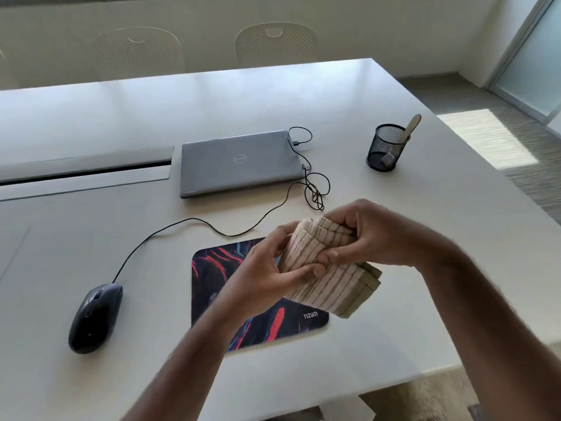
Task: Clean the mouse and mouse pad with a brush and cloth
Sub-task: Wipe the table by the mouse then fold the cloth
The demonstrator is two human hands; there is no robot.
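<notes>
A folded beige cloth [331,281] with brown stripes is held above the table by both hands. My left hand [267,275] grips its left side, thumb across the front. My right hand [364,235] pinches its upper right part. Under them lies a dark mouse pad [212,268] with red and blue streaks, partly hidden by my left arm. The black wired mouse [95,317] rests on the table left of the pad. A brush handle [410,127] sticks out of a black mesh cup [385,147] at the far right.
A shut grey laptop [239,162] lies behind the pad, with the mouse's black cable [312,183] looped at its right side. A cable slot [85,174] runs along the white table [425,238] at left. Two pale chairs [274,44] stand behind; the table's near edge is close on the right.
</notes>
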